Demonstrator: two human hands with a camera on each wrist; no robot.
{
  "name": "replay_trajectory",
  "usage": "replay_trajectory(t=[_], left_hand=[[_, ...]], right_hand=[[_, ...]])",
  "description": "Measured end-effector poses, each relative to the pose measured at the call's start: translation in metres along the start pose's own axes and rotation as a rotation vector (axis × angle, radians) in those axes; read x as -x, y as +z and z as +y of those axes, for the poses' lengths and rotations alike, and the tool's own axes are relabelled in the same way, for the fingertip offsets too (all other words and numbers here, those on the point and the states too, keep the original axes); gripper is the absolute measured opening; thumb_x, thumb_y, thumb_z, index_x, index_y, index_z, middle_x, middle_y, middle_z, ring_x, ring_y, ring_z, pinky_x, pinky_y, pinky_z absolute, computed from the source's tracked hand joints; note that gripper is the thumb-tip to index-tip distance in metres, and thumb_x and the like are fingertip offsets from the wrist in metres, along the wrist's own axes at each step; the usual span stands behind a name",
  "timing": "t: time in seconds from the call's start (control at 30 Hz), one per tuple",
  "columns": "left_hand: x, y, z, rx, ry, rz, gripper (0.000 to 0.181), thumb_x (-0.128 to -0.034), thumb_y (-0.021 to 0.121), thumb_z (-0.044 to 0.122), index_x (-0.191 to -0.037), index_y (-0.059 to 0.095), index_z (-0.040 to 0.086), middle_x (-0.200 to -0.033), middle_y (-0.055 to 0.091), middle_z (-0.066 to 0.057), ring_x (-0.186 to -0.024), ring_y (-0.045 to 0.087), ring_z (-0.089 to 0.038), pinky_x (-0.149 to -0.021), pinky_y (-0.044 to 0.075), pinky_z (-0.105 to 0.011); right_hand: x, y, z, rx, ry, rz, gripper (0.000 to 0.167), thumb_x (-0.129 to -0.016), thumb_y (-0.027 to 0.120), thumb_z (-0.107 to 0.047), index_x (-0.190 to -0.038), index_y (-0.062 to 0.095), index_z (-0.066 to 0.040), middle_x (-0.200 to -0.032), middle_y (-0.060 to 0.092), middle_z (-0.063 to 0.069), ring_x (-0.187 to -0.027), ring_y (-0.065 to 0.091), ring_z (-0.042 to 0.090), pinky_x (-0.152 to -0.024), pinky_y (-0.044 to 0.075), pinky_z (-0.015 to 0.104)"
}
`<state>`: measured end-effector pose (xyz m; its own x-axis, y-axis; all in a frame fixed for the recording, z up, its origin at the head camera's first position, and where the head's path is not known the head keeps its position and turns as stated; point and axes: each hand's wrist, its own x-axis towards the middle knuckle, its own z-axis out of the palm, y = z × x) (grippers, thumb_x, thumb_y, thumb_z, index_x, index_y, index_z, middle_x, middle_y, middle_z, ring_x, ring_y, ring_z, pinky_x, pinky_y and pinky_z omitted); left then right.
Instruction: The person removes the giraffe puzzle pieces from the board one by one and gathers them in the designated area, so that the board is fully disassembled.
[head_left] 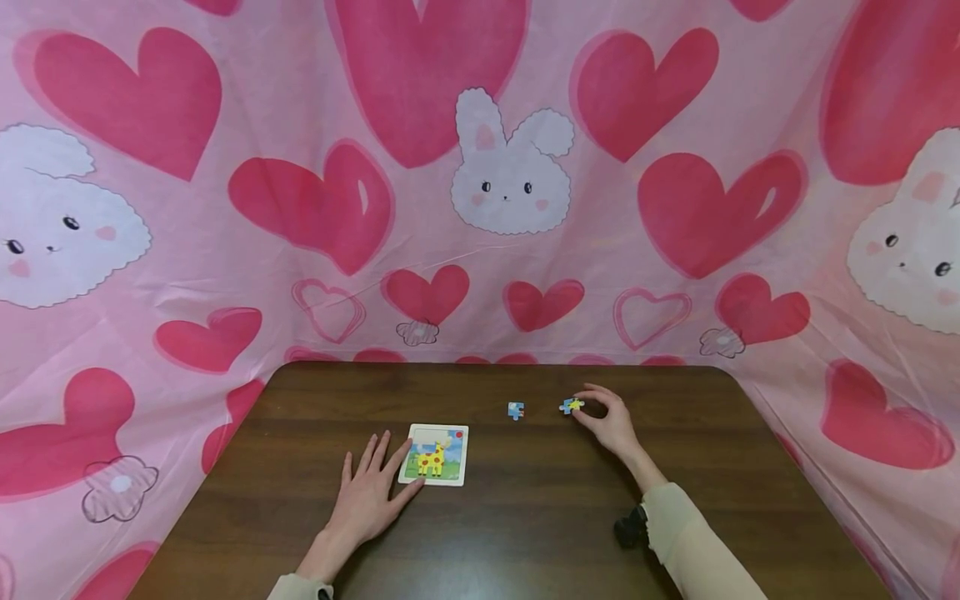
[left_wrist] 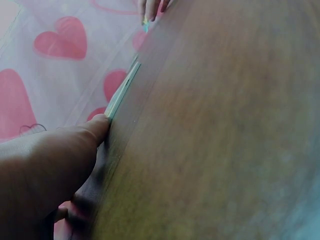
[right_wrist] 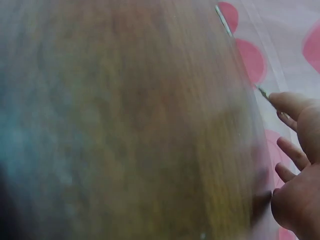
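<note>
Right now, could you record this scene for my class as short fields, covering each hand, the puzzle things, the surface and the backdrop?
Left hand: fingers spread, thumb and forefinger at the giraffe board
Right hand: pinching a blue-and-yellow piece
Board: white-rimmed, flat
Loose piece: mostly blue, between board and right hand
Surface: dark wooden table
Backdrop: pink cloth with hearts and rabbits

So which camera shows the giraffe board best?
The head view: there the giraffe board shows almost its whole face. The left wrist view shows it nearly edge-on against the left hand; the right wrist view shows only a thin sliver, apparently its edge.
</note>
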<state>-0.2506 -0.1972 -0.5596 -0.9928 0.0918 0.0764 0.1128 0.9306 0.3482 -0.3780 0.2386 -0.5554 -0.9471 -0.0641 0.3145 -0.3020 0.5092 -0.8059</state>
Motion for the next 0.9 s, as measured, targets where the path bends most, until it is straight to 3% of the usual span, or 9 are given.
replay_trajectory(t=[0.27, 0.63, 0.77, 0.9], left_hand=[[0.000, 0.001, 0.000, -0.004, 0.007, 0.015, 0.079, -0.1015, 0.066, 0.066, -0.166, 0.051, 0.024, -0.176, 0.039, -0.023, -0.166, 0.032, -0.048, -0.128, 0.017, -0.084], [0.000, -0.002, 0.001, -0.004, 0.004, -0.005, 0.081, -0.1020, 0.063, 0.069, -0.167, 0.049, 0.024, -0.177, 0.037, -0.023, -0.167, 0.030, -0.048, -0.128, 0.016, -0.084], [0.000, -0.002, 0.001, -0.002, 0.007, -0.003, 0.081, -0.1020, 0.063, 0.068, -0.167, 0.049, 0.023, -0.177, 0.037, -0.023, -0.167, 0.030, -0.048, -0.127, 0.016, -0.085], [0.001, -0.002, 0.001, -0.002, 0.004, -0.006, 0.080, -0.1021, 0.064, 0.067, -0.167, 0.049, 0.023, -0.177, 0.037, -0.023, -0.167, 0.030, -0.049, -0.128, 0.016, -0.084]], right_hand=[[0.003, -0.002, 0.006, 0.127, 0.040, -0.010, 0.029, -0.097, 0.081, -0.003, -0.125, 0.077, 0.006, -0.156, 0.058, 0.034, -0.153, 0.046, 0.057, -0.127, 0.033, 0.074], [0.007, 0.006, 0.014, 0.323, -0.098, 0.007, 0.033, -0.099, 0.078, -0.008, -0.127, 0.075, 0.010, -0.149, 0.062, 0.037, -0.149, 0.048, 0.060, -0.124, 0.036, 0.075], [0.010, 0.010, 0.011, 0.350, -0.099, 0.021, 0.040, -0.101, 0.077, -0.010, -0.134, 0.069, 0.011, -0.151, 0.061, 0.037, -0.149, 0.049, 0.058, -0.124, 0.036, 0.074], [0.012, 0.017, 0.002, 0.294, -0.132, 0.033, 0.044, -0.100, 0.076, -0.010, -0.137, 0.066, 0.012, -0.149, 0.060, 0.038, -0.144, 0.051, 0.060, -0.119, 0.038, 0.077]])
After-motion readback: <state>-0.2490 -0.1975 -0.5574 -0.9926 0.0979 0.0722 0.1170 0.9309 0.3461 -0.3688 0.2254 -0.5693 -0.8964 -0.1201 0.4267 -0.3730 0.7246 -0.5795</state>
